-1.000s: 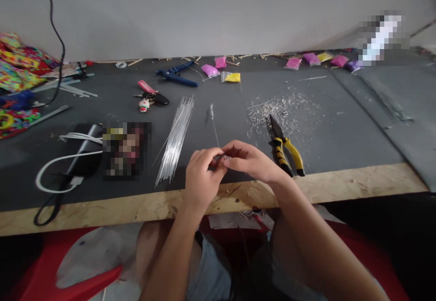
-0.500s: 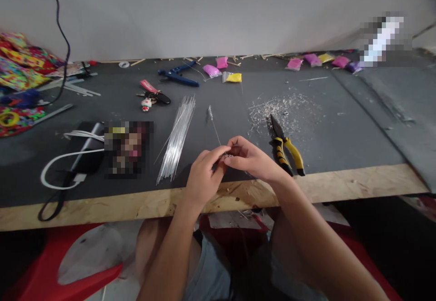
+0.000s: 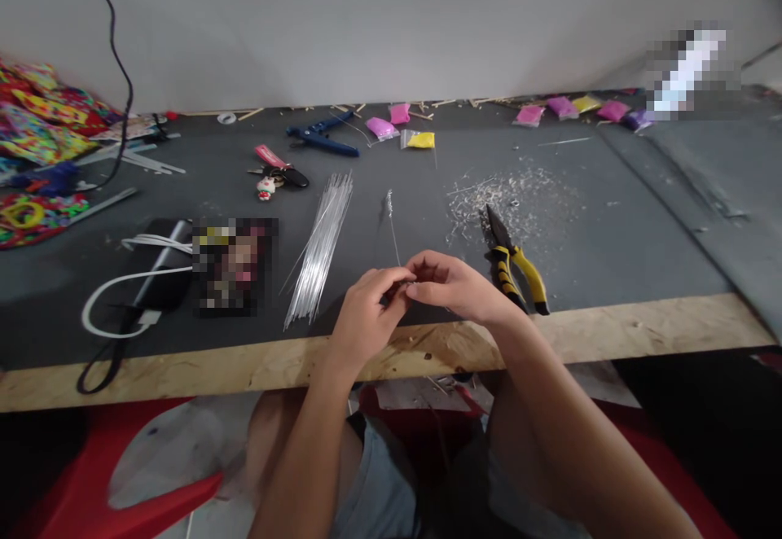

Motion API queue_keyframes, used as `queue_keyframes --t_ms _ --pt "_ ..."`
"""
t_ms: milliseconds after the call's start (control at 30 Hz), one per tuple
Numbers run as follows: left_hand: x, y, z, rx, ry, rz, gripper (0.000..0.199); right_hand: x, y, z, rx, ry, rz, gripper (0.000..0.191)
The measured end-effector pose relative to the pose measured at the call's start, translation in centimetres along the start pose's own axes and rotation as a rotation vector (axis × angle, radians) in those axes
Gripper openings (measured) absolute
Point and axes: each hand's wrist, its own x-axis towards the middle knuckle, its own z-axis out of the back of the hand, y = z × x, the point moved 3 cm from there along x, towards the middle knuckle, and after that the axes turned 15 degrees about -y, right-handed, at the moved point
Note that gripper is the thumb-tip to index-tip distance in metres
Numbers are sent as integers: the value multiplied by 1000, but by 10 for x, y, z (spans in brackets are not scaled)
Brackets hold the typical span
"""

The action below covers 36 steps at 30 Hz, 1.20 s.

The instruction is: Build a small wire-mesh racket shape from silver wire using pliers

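Observation:
My left hand [image 3: 372, 307] and my right hand [image 3: 452, 288] meet above the table's front edge, fingertips together. Both are closed on a thin metal wire [image 3: 394, 234] that sticks up and away from them. Its far end is twisted into a small coiled tip [image 3: 389, 203]. The part of the wire between my fingers is mostly hidden. To the left of my hands lies a bundle of straight silvery wires [image 3: 321, 250]. Pliers with yellow and black handles [image 3: 516, 266] rest to the right of my right hand.
Wire clippings [image 3: 507, 197] are scattered beyond the pliers. Blue cutters [image 3: 323, 133], keys [image 3: 281, 173] and small colored packets [image 3: 382, 128] lie farther back. A power bank with a white cable [image 3: 152, 270] is at left, near colorful bags [image 3: 42, 132]. Wood [image 3: 269, 364] edges the table.
The wire's coiled tip has swung slightly to the right and stands more upright. Both hands stay together with only small finger movement. The view has shifted a little.

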Motion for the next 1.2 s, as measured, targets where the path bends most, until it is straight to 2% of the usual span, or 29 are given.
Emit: queue_keyframes --t_ms 133,400,633,767,933,1067,1200 --pt "-2 3 -1 0 -31 19 25 1 -2 -1 -4 -7 5 20" --pt "1 0 -2 2 -20 32 14 -1 2 0 54 -26 -12 16" --pt "0 -1 -4 -7 -35 70 13 2 2 2 14 -32 -11 18" --pt "-2 0 -4 -14 -63 43 14 4 1 1 11 -32 -4 16" --pt "-2 -2 -5 44 -14 -25 18 5 0 0 43 -56 8 17" --pt "1 -4 -6 10 20 -12 21 5 0 1 35 -86 20 16" --pt "2 -4 -5 -40 57 15 14 4 1 4 -9 -63 10 17"
